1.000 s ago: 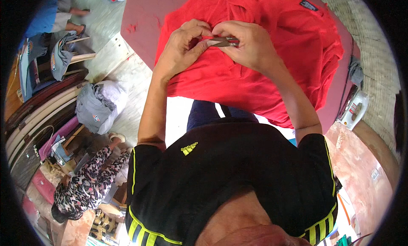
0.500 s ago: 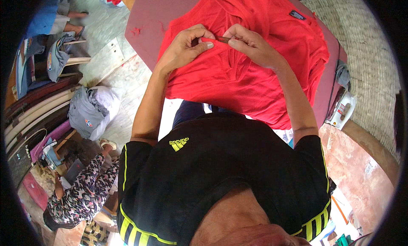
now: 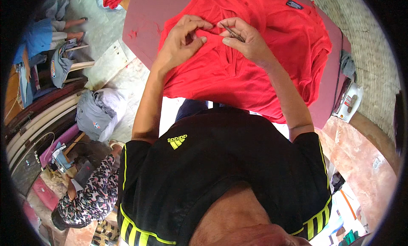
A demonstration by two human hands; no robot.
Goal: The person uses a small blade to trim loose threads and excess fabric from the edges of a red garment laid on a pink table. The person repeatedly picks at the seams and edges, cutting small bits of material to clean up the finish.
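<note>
A red knit garment lies spread and rumpled over a padded maroon board, with a small dark label near its far right edge. My left hand is closed, thumb and fingertips pinching a fold of the red cloth. Just to its right, my right hand grips a slim, pointed metal tool, tweezers or thread snips; I cannot tell which. The tool's tip points away from me and to the left, over the garment. A gap separates the fingertips of both hands.
The maroon board carries loose red threads at its left. A white iron stands by its right edge, beside a grey cloth. Grey garments are piled at left. Two people sit along the left side.
My right hand has drawn slightly away from the left, and the tool has turned so its tip now points up and left. The left hand stays on the cloth, its fingers slightly shifted.
</note>
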